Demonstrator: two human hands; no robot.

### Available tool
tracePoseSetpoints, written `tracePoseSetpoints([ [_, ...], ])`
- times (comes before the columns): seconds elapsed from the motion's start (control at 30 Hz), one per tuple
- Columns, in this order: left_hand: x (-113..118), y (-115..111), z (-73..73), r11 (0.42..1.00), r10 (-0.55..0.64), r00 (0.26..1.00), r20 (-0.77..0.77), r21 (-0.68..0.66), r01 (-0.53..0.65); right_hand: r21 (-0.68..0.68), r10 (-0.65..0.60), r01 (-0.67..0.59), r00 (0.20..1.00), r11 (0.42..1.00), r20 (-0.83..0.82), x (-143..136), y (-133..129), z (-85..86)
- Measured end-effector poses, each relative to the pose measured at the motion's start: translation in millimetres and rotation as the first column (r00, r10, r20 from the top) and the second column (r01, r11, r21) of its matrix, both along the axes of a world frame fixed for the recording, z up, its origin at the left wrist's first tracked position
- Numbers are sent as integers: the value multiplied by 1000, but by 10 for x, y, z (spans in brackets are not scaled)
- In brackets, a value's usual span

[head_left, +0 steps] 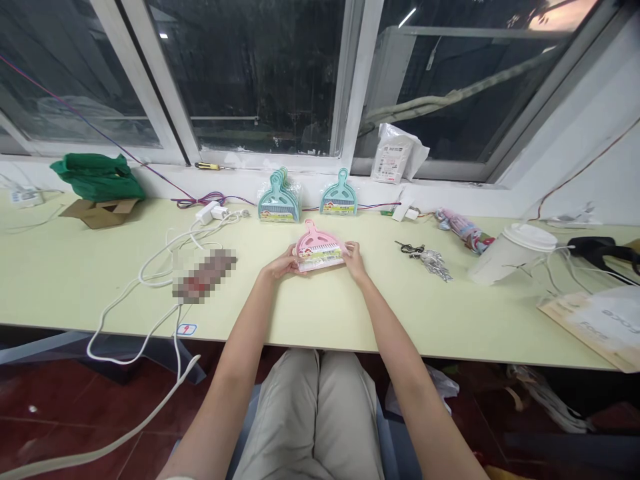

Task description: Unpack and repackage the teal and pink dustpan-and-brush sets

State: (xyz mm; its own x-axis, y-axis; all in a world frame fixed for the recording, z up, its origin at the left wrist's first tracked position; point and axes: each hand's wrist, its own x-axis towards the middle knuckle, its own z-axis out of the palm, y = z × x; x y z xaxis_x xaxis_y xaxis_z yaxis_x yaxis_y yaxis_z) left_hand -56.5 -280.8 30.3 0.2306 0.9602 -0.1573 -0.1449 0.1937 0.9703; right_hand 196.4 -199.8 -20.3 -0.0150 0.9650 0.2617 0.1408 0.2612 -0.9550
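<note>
Between my two hands is a pink mini dustpan and brush set (320,248) in clear wrapping, its handle pointing toward the window. My left hand (283,263) grips its left edge, fingers partly hidden behind it. My right hand (354,260) pinches the right edge. The set is tilted up at the table; whether its lower edge touches the surface I cannot tell. Behind it, a stack of teal dustpan sets (278,200) leans against the wall below the window. To their right a single-looking teal dustpan set (339,195) leans the same way.
White cables (145,267) and a blurred-out object (204,276) lie on the left of the table (320,313). A green bag (97,177) sits over a cardboard box (103,212). On the right are keys (434,263), a folded umbrella (463,230) and a white cup (513,253).
</note>
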Motion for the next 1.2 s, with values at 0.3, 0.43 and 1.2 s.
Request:
tracePoseSetpoints([
  [0.3, 237, 59, -9, 979, 64, 995, -76, 196, -48, -156, -42, -7, 950, 988, -310, 71, 110, 7],
  [0.43, 333, 210, -179, 871, 318, 926, -203, 449, -200, -35, -11, -1, 943, 999, -333, 98, 133, 13],
  [1.2, 139, 298, -391, 813, 451, 747, -489, 571, -117, 135, 85, -109, 981, 985, 177, 89, 2, 56],
])
